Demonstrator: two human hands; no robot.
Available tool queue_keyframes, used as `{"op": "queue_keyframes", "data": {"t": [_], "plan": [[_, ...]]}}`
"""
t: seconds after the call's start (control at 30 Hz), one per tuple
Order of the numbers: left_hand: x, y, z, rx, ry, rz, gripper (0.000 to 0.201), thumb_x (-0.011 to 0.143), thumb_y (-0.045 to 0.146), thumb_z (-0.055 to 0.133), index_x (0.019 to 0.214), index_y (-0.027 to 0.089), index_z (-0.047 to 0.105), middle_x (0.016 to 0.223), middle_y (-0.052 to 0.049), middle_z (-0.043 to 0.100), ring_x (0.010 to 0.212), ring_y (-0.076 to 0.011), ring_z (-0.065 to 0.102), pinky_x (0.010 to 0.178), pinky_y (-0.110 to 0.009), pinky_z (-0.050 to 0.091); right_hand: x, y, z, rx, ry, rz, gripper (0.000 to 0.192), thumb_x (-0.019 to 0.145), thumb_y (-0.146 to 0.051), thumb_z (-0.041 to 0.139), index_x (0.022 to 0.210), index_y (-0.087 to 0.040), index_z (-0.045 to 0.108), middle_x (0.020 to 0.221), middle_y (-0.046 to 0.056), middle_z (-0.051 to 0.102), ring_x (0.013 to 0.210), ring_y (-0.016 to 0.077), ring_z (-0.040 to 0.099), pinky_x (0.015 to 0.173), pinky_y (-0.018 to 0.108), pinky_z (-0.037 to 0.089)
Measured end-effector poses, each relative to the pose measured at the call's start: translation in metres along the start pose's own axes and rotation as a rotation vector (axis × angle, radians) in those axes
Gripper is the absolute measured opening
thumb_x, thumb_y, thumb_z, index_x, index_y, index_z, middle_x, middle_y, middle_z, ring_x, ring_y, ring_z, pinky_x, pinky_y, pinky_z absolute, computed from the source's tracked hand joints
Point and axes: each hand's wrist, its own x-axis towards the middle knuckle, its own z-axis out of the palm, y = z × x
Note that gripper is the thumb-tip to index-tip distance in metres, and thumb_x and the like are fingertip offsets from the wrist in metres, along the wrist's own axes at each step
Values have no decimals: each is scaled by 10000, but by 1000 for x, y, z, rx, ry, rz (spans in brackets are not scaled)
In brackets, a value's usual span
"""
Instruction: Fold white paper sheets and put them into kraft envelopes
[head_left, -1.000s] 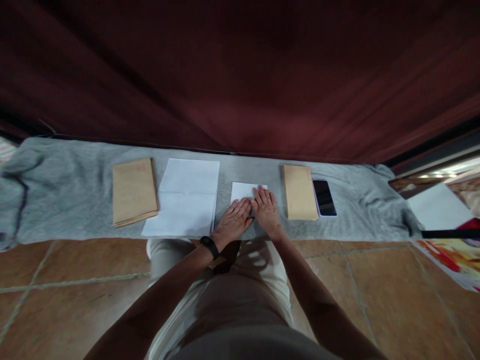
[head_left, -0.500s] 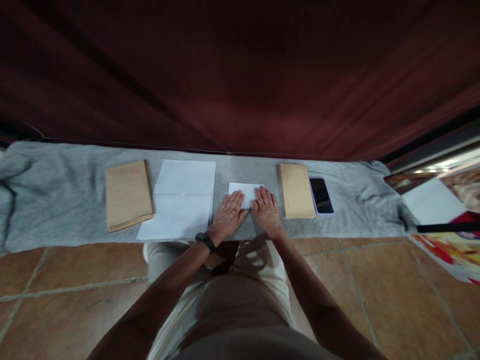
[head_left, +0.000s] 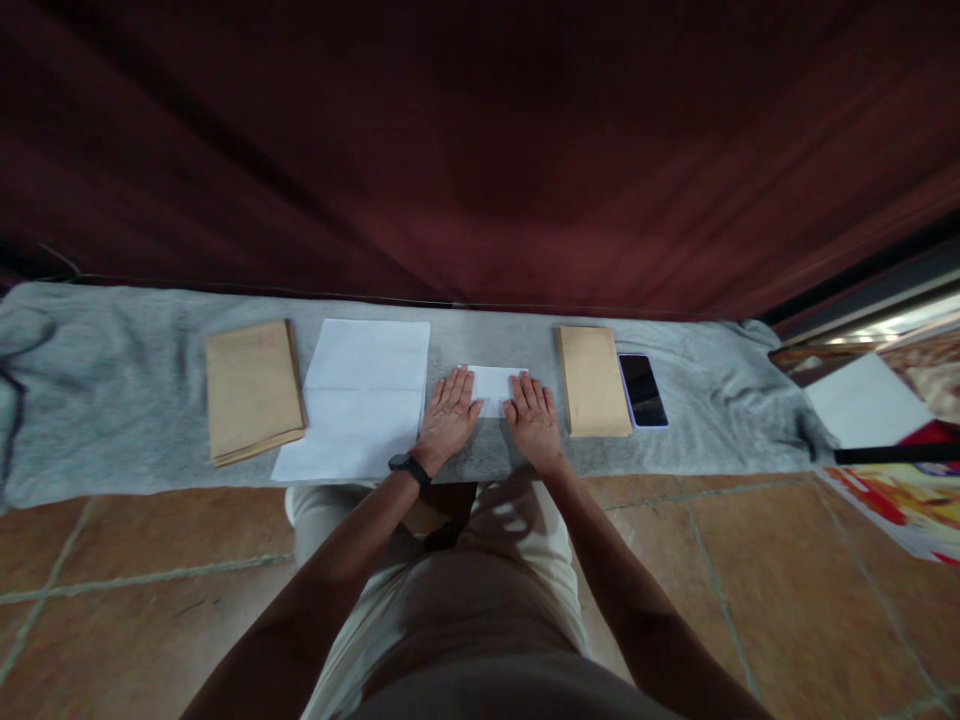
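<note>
Pressing flat, open left hand (head_left: 448,408) and right hand (head_left: 533,418) half-hiding folded white paper (head_left: 493,388), no grip closed

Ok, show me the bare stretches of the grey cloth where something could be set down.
The grey cloth is bare left of the left brown envelopes, and again right of the phone toward its bunched end. The middle is crowded: large white sheet, then left hand and right hand flat on the small folded paper, with the right envelope close by.

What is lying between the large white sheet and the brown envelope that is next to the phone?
In the head view, a small folded white paper lies there, with the left hand and right hand flat on its ends.
</note>
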Motion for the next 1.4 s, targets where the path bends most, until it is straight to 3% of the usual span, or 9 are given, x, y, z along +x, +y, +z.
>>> {"op": "queue_keyframes", "data": {"t": [0.53, 0.67, 0.8, 1.4], "plan": [[4, 0, 6, -1, 25, -53, 647, 1039, 402, 286, 1581, 49, 274, 1654, -165, 274, 1557, -260, 204, 1277, -477, 168, -18, 7, -6, -23, 63, 112, 536, 1070, -296, 315, 1564, -94, 357, 1595, 176, 404, 1492, 273, 357, 1204, 493, 318], [4, 1, 5, 0, 35, -46, 650, 1041, 414, 272, 1579, 48, 279, 1650, -169, 283, 1555, -265, 210, 1275, -482, 174, -20, 0, -9, 18, 23, 38, 533, 1063, -299, 343, 1565, -120, 361, 1624, 139, 366, 1512, 268, 318, 1213, 485, 308], [4, 1, 3, -4, 33, -46, 648, 1040, 412, 281, 1574, 46, 294, 1643, -178, 294, 1552, -273, 218, 1271, -490, 186, -26, -9, -13, 34, -53, -54, 493, 1060, -325, 389, 1526, -174, 448, 1596, 106, 424, 1471, 262, 396, 1222, 483, 287], [5, 3, 1, 25, 25, -57, 665, 1043, 442, 283, 1571, 36, 298, 1642, -187, 288, 1556, -275, 203, 1265, -498, 204, -48, -3, -18, -21, -2, -12, 557, 1064, -359, 370, 1560, -105, 372, 1573, 149, 446, 1463, 283, 407, 1218, 490, 274]]}}
